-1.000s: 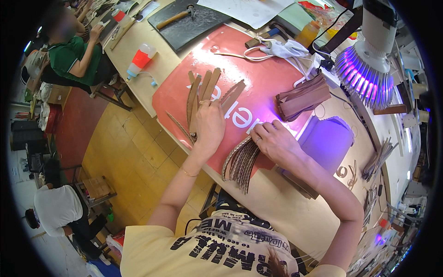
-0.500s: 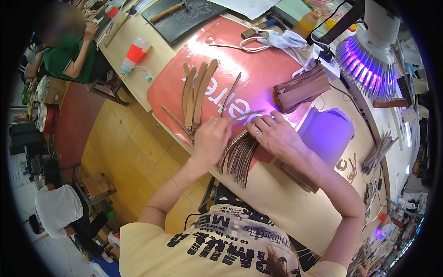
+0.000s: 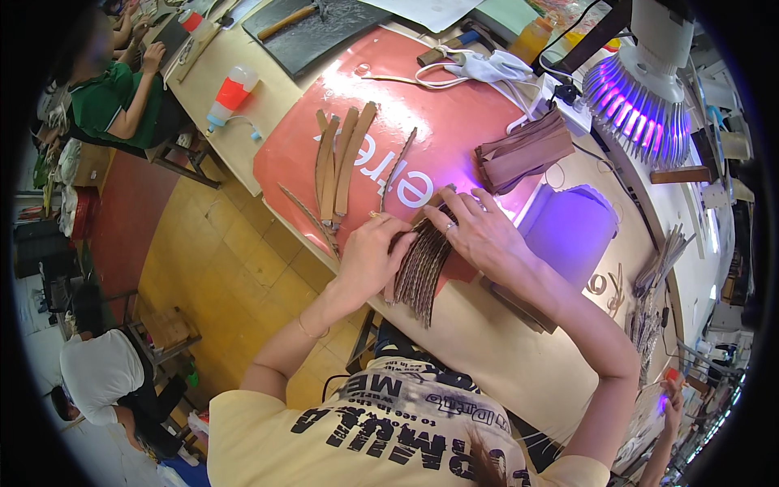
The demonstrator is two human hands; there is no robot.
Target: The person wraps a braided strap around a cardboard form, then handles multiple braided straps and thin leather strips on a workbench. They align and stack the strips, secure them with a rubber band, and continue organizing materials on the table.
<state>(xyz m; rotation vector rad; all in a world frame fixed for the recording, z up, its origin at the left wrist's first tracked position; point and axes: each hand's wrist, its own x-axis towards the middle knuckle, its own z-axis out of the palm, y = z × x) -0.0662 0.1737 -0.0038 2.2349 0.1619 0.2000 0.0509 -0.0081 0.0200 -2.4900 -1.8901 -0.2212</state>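
Observation:
A fan of thin, dark braided-looking strips (image 3: 422,280) lies at the near edge of the red sheet (image 3: 324,81), its lower ends spread toward me. My left hand (image 3: 375,256) is curled at the left side of this bundle, thumb and fingers closed on its edge. Over the top of the bundle, my right hand (image 3: 483,231) pinches the strips' upper ends, which its fingers partly hide. Flat tan strips (image 3: 349,158) lie beyond my left hand, and a single dark strip (image 3: 398,170) rests beside them.
A thick brown stack of strips (image 3: 523,152) sits beyond my right hand, near a lit purple lamp (image 3: 637,101). A curved, purple-lit block (image 3: 568,235) stands to the right. Farther off are a bottle (image 3: 233,97), a hammer (image 3: 288,22) on a dark slab and other people.
My left hand has lowered slightly onto the bundle's left edge. The loose strip that stuck out between my fingers no longer shows apart. My right hand stays at the bundle's top.

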